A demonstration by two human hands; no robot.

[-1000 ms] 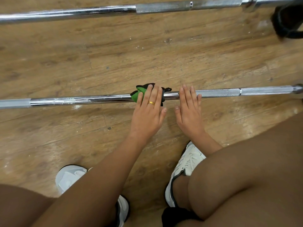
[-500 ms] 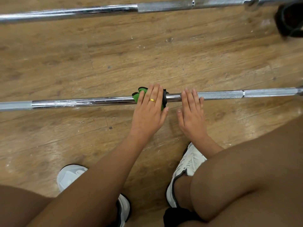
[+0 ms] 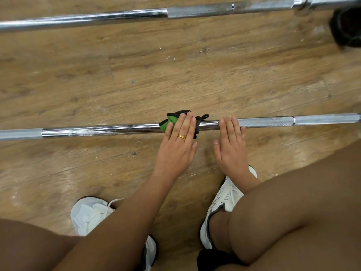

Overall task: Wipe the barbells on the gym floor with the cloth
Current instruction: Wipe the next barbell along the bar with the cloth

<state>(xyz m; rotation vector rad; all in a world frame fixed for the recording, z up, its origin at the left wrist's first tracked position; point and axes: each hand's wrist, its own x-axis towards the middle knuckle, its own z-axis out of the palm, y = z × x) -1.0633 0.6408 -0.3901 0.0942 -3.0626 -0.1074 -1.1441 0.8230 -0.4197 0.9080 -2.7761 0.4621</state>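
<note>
from the head view: crouched over the near barbell [image 3: 97, 132], lying across the wooden floor [image 3: 136, 75], with the far barbell [image 3: 97, 17] well apart beyond it. pressing the green and black cloth [image 3: 169, 122] onto the smooth chrome middle of the near barbell with the left hand [image 3: 176, 145], fingers straight and flat over the fabric, curled round nothing. steadying the same bar just beside the cloth with the right hand [image 3: 230, 145], likewise flat and spread, fingertips laid on the shaft, holding nothing. judging by the white smears [image 3: 84, 132] on the chrome off to the left, probably only partway through this bar. for a clean pass: bear down through the left palm, wrap the cloth further round the shaft to reach the underside too, and slide in long overlapping strokes toward the smears. pin the bar with the right hand to stop it rolling on the floor. go slower over the knurled grip [image 3: 269, 122] at the right, a likely trap for grit. leave the far barbell for afterwards.
</note>
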